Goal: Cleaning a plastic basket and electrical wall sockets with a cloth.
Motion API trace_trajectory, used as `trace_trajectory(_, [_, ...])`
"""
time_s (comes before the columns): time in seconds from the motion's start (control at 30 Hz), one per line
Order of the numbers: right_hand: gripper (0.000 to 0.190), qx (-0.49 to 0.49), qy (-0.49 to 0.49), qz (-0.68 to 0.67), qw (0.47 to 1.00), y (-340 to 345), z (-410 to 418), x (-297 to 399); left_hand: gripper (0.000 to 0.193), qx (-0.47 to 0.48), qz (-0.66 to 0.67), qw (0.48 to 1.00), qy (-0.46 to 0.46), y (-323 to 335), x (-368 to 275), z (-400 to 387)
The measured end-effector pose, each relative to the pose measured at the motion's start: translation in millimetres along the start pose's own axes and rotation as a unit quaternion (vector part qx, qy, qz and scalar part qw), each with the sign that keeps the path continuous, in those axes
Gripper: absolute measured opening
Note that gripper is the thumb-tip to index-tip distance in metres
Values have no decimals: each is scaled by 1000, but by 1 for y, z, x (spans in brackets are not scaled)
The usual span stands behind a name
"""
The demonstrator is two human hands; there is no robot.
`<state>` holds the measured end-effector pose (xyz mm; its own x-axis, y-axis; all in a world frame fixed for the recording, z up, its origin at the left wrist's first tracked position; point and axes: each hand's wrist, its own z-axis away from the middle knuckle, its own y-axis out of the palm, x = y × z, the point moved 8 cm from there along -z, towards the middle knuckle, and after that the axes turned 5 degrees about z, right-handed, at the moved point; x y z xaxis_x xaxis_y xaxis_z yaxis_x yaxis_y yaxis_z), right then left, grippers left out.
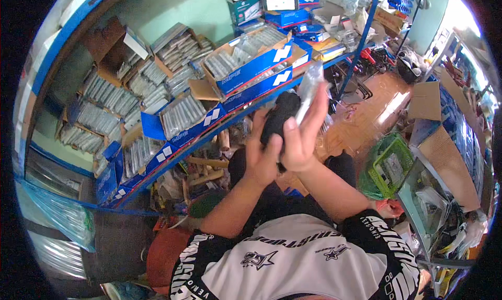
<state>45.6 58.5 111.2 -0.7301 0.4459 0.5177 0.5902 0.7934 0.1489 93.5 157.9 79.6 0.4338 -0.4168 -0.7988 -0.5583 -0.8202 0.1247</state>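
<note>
My left hand (262, 155) is raised in front of my torso, thumb and fingers around a dark, elongated object (283, 111). What that black thing is, I cannot tell. Close beside it, my right hand (304, 143) has its fingers stretched upward. A clear plastic packet (311, 86) sits against the inside of those fingers, near the thumb. Both palms face each other, and the dark object lies between them. Part of it is hidden behind the left thumb and fingers.
A blue-edged shelf (204, 143) at the left bears blue cardboard boxes (255, 74) of plastic-wrapped parts. A green plastic basket (376, 176) stands to the right, near an open cardboard carton (447, 151). Behind my hands lies tiled floor (366, 108); a red stool (166, 257) is at lower left.
</note>
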Motion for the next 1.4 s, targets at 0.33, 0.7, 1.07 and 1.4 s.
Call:
trace_trajectory(0.33, [62,273,-34,106,956,8,41,23,89,-100,237,965,44,2,4,-29])
trace_trajectory(0.7, [57,176,-9,182,968,-41,8,6,68,108,58,988,91,66,2,6])
trace_trajectory(1.07, [71,289,-19,236,928,-42,62,29,71,-83,268,960,19,55,4,-31])
trace_trajectory(1.4, [86,-3,119,-8,993,-89,4,7,56,157,6,979,132,96,5,30])
